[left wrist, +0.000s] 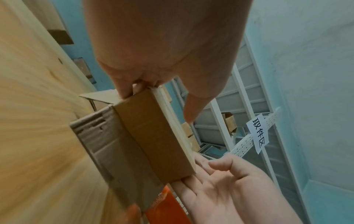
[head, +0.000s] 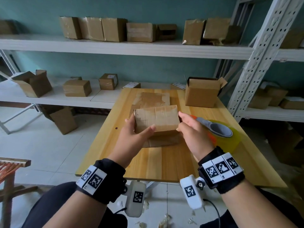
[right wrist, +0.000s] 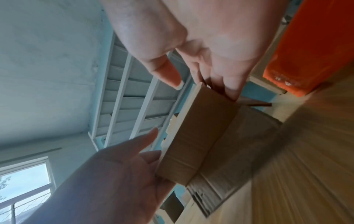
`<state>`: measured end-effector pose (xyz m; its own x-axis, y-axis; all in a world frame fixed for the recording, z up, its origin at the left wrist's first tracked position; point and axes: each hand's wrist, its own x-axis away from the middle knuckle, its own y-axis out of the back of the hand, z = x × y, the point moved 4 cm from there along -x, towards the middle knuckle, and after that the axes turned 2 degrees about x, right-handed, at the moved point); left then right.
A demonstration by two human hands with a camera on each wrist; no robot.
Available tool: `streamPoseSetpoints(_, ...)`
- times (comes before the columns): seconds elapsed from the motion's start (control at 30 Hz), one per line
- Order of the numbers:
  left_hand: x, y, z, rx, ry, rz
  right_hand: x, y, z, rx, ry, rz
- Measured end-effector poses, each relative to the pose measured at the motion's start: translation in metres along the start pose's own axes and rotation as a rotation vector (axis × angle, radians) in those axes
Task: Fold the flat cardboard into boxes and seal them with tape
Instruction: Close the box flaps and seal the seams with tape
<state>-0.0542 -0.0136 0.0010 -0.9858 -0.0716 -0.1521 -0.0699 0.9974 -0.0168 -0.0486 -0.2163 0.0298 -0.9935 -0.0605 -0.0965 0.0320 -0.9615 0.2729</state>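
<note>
A person is holding a small cardboard box [head: 156, 119] between both hands, lifted above the middle of the wooden table [head: 105, 145]. The left hand [head: 133, 137] is gripping the box's left end, thumb lying along the near face and fingers wrapped behind the far side; in the left wrist view its fingertips [left wrist: 124, 89] are pinching the box's [left wrist: 153, 136] upper corner. The right hand [head: 192, 129] is pressing against the right end with fingers reaching round it and thumb near the lower corner; in the right wrist view the fingers [right wrist: 229, 84] are touching the end of the box [right wrist: 199, 133] while the thumb [right wrist: 168, 74] is standing free of it.

Directly beneath the box, flat cardboard sheets [head: 162, 139] are lying on the table, and more flattened cardboard [head: 153, 98] is lying toward the far edge. An orange and grey tape dispenser [head: 218, 129] with a yellowish roll is sitting at the table's right edge, just behind the right hand. An open box [head: 202, 92] with raised flaps is standing at the far right corner.

White metal shelves [head: 115, 48] are lining the wall behind, carrying many brown boxes. In the left wrist view a paper label [left wrist: 257, 134] with Chinese characters is hanging on a shelf post.
</note>
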Motion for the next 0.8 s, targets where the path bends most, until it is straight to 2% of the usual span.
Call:
streamPoseSetpoints(0.23, 0.001, -0.006, -0.013, 0.041, -0.070, -0.014, 0.002, -0.014, -0.006, -0.117, 0.078, 0.015)
streamPoseSetpoints(0.33, 0.003, -0.010, -0.015, 0.044, -0.105, -0.005, -0.001, -0.009, -0.005, -0.136, 0.097, -0.019)
streamPoseSetpoints(0.5, 0.003, -0.016, -0.009, 0.197, -0.075, -0.014, -0.003, 0.003, -0.004, -0.158, 0.153, -0.117)
streamPoseSetpoints(0.6, 0.005, -0.015, -0.012, 0.023, -0.171, -0.079, -0.003, 0.009, -0.003, -0.186, 0.167, -0.166)
streamPoseSetpoints(0.67, 0.006, -0.012, -0.017, -0.063, -0.257, -0.123, -0.003, 0.015, -0.003, -0.218, 0.185, -0.255)
streamPoseSetpoints(0.8, 0.004, -0.011, -0.022, 0.030, -0.323, -0.121, -0.003, 0.019, -0.003, -0.215, 0.229, -0.365)
